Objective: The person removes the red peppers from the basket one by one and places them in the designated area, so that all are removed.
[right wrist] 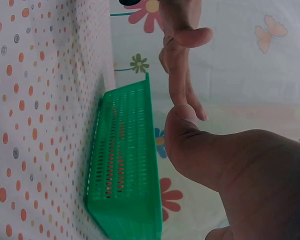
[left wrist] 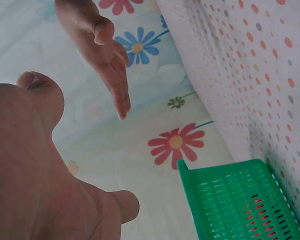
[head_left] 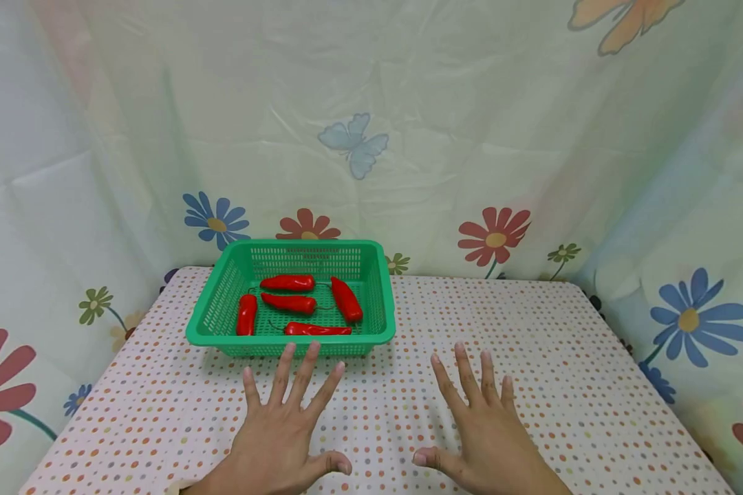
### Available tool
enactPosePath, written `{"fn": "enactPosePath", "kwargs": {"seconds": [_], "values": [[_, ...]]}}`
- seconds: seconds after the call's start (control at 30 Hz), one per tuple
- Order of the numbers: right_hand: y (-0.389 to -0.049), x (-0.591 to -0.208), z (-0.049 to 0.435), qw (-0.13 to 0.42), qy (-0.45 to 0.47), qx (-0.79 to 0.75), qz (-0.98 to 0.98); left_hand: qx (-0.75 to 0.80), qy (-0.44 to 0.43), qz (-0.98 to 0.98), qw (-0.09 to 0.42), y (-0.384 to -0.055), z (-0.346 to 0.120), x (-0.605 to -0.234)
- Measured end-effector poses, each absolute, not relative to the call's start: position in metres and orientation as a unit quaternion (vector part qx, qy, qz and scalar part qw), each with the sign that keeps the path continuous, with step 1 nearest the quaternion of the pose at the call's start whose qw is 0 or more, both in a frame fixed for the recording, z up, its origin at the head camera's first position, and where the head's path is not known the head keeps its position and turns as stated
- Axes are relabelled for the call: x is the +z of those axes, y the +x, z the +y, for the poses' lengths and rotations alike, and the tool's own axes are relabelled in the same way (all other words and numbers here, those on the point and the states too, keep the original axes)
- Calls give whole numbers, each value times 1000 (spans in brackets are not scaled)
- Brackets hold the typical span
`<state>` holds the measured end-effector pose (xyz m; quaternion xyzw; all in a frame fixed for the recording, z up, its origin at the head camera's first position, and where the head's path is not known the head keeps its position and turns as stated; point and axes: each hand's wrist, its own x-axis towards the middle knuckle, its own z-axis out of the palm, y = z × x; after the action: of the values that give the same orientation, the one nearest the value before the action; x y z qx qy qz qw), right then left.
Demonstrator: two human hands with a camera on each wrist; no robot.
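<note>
Both hands are held palm down over the table with fingers spread, and neither holds anything. My left hand [head_left: 278, 433] is just in front of the green plastic basket [head_left: 291, 339], its fingertips overlapping the near rim in the head view. Off to the right of the basket is my right hand [head_left: 492, 433], thumb pointing inward. Inside the basket lie several red chili peppers, among them one at the left side [head_left: 246, 315] and a slanted one at the right [head_left: 346, 300]. Through the basket's slots, red shows in both wrist views.
A dotted cloth covers the table [head_left: 563, 385]. Behind it and at both sides hangs a pale curtain [head_left: 439, 137] printed with flowers and butterflies. The basket stands near the table's back left edge.
</note>
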<state>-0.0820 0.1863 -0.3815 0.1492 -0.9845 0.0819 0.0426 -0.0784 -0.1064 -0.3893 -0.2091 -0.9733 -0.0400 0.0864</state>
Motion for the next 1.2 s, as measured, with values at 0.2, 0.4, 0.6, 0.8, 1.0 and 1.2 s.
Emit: {"fn": "enactPosePath", "kwargs": {"seconds": [0.2,0.4,0.6,0.8,1.0,1.2], "values": [[-79,-382,184,38,144,64,-987,-49,-204,-974,89,-82,-118,-381],[-76,-385,185,9,134,72,-988,-202,-162,-964,66,-130,-178,-340],[-71,-389,187,-8,124,77,-989,-498,-94,-861,46,-214,-268,-366],[-70,-391,182,-7,138,91,-986,-677,-40,-734,-33,-249,-310,-431],[-83,-373,169,3,154,130,-979,-739,-83,-667,-48,-253,-308,-447],[-133,-352,151,65,257,309,-913,-734,-92,-672,-31,-254,-301,-448]]}}
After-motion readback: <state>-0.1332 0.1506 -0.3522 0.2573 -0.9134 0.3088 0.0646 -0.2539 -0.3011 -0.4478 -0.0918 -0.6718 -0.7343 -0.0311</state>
